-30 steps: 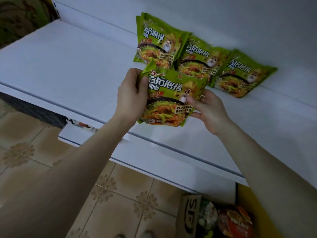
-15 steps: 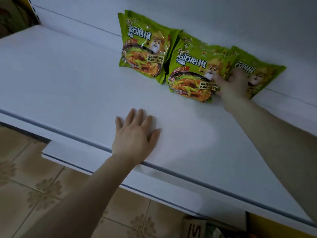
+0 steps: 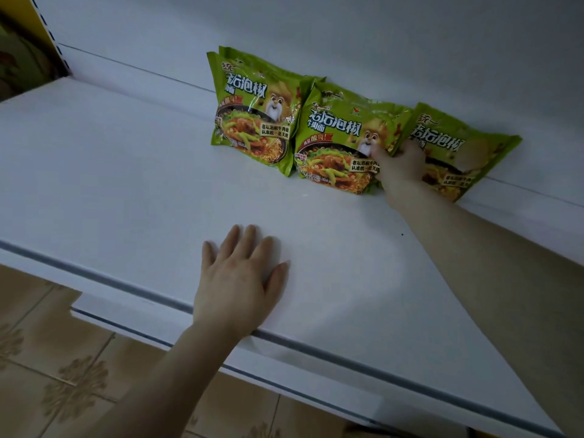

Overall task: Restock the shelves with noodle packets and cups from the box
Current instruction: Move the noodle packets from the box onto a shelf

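Middle noodle packet (image 3: 335, 143) in pinch of right hand (image 3: 399, 167); left hand (image 3: 237, 279) flat, open on shelf (image 3: 126, 184)

Right hand (image 3: 401, 167) at middle noodle packet (image 3: 335, 143), left hand (image 3: 237, 279) on shelf (image 3: 126, 184)

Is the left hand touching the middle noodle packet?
Apart. The head view shows the left hand flat on the shelf, with bare white shelf between it and the middle noodle packet.

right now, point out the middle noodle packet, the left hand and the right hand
middle noodle packet (image 3: 338, 134): head view, green front, by the title
left hand (image 3: 235, 289): head view, on the back of the hand
right hand (image 3: 403, 169): head view, on the back of the hand
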